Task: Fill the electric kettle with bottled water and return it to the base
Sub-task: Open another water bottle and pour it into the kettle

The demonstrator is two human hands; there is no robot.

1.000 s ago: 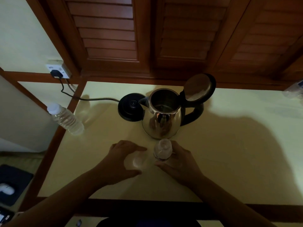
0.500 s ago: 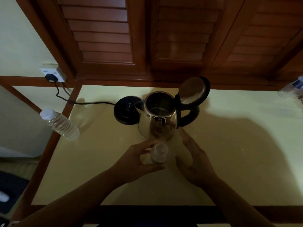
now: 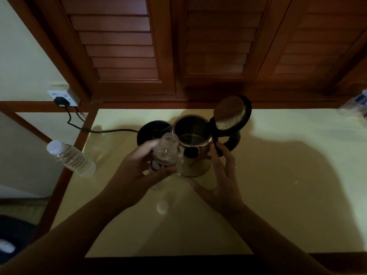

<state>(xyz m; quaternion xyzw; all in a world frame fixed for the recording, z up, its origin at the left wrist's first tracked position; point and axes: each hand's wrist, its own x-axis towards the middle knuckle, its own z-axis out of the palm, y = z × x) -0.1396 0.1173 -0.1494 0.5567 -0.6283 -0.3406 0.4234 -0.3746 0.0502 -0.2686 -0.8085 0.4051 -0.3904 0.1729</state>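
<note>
The electric kettle [image 3: 193,153] stood on the tabletop [image 3: 278,195], off its base [image 3: 152,132], which lay touching it at the kettle's 10 o'clock with the cord [image 3: 95,130] running to the wall socket [image 3: 63,98]. The lid [image 3: 231,114] was hinged fully back at 1 o'clock, leaving the mouth clear for pouring. The left hand [image 3: 137,173] was the active grip, with fingers curled and clamped round the open water bottle [image 3: 165,153], whose neck was raised and tilted toward the kettle rim at the kettle's 9 o'clock; whether water was flowing could not be determined. The right hand [image 3: 220,181] was apart, with fingers extended along the kettle wall and handle [image 3: 231,142] at 4 o'clock, probably to steady the vessel against tipping. The removed cap [image 3: 162,207] lay on the tabletop at 6 o'clock, between the 2 forearms. A 2nd, sealed bottle [image 3: 72,158] stood at the tabletop's 9 o'clock edge, in reserve. Filling appeared to be starting; return to the base was not yet done.
</note>
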